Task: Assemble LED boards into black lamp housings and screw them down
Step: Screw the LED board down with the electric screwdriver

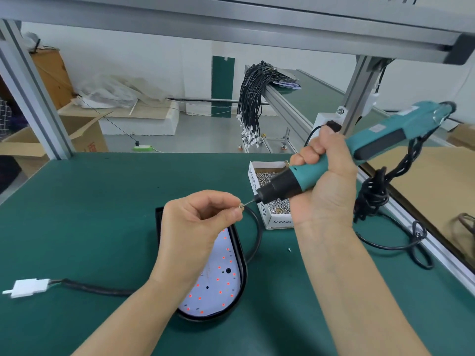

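Observation:
A black lamp housing (243,276) lies on the green mat, with a white LED board (218,283) dotted with red LEDs seated inside it. My left hand (198,222) hovers above the housing and pinches a small screw (241,206) between thumb and forefinger. The screw meets the bit of a teal electric screwdriver (308,176). My right hand (326,181) grips the screwdriver's body, tilted with the bit pointing down-left. The housing's black cable (97,289) runs left to a white connector (28,287).
A white cardboard box of screws (273,211) stands right of the housing, partly behind the screwdriver. One loose screw (289,250) lies on the mat. The screwdriver's black cord (377,191) hangs at right. A bundle of black wire harnesses (253,98) drapes over the aluminium rail behind.

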